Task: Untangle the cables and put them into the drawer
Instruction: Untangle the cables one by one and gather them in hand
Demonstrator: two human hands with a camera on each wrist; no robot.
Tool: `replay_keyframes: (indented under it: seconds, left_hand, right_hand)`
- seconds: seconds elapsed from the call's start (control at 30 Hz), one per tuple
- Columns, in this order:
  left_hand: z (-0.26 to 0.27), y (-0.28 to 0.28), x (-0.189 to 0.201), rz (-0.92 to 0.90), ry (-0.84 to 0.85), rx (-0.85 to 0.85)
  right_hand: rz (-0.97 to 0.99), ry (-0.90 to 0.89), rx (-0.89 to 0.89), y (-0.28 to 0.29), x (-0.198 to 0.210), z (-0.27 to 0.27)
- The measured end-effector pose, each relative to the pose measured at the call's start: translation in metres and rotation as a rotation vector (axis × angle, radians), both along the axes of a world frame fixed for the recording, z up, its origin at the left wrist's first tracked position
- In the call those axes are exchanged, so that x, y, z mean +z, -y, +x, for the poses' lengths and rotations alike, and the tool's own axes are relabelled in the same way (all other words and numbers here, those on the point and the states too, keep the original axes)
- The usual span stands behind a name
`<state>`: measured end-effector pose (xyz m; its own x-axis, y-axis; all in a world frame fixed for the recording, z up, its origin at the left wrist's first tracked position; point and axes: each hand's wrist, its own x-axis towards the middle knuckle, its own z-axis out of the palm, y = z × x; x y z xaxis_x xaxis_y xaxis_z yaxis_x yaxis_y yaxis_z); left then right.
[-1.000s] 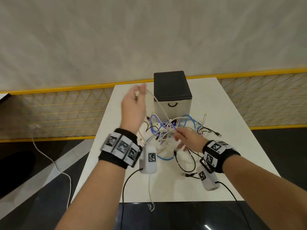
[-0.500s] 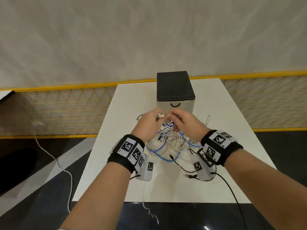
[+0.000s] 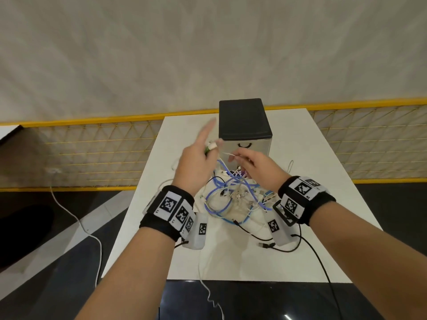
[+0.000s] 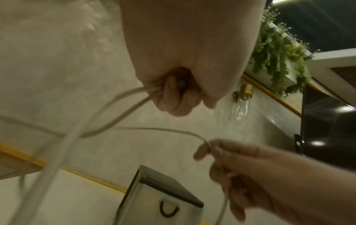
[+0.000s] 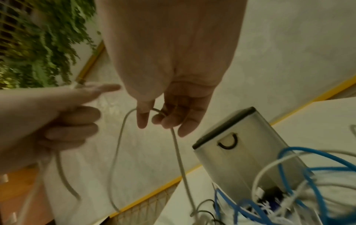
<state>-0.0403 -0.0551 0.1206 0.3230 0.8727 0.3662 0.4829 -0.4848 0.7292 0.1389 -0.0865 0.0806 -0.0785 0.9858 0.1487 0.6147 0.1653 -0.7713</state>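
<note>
1. head: white table by a yellow mesh fence; drawer box at its far end, closed. cable tangle just in front of the drawer box.
2. left wrist: left hand curled tight around a white cable, above the drawer box.
3. right wrist: right hand pinches the same white cable's loop, left of the drawer box.

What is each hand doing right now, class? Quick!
Left hand: closed, gripping the white cable, index finger pointing out.
Right hand: closed, pinching the same white cable between thumb and fingers.
</note>
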Motion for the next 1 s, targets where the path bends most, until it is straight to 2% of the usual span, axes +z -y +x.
replay_keyframes:
  seconds: [0.1, 0.17, 0.33, 0.4, 0.53, 0.67, 0.83, 0.9, 1.0]
  left_hand:
    - [0.008, 0.001, -0.011, -0.102, -0.221, -0.070]
    - [0.004, -0.004, -0.013, -0.099, -0.231, -0.044]
    - [-0.009, -0.005, 0.003, -0.082, -0.169, 0.023]
    - [-0.015, -0.002, 0.008, -0.119, -0.140, -0.014]
    - [-0.026, 0.009, 0.013, -0.204, -0.019, -0.058]
    - [-0.029, 0.026, 0.017, -0.207, 0.123, -0.041]
    - [-0.033, 0.047, 0.020, -0.256, 0.167, -0.050]
    - [-0.037, 0.053, 0.020, -0.312, 0.161, -0.064]
    - [-0.045, 0.065, 0.021, -0.394, 0.172, -0.113]
  right_hand:
    - [0.123, -0.018, 0.024, 0.002, 0.015, -0.007]
    - [0.136, -0.012, 0.006, 0.005, 0.019, -0.008]
    - [-0.021, 0.080, 0.026, 0.015, 0.011, 0.000]
    - [-0.088, 0.032, 0.067, 0.023, 0.010, -0.001]
    - [-0.293, -0.069, 0.228, 0.048, 0.000, -0.017]
    - [-0.481, -0.002, 0.406, 0.072, -0.027, -0.035]
    - [-0.680, 0.119, 0.603, 0.101, -0.063, -0.055]
    - [-0.671, 0.223, 0.631, 0.108, -0.067, -0.056]
    - [-0.502, 0.335, 0.485, 0.107, -0.058, -0.049]
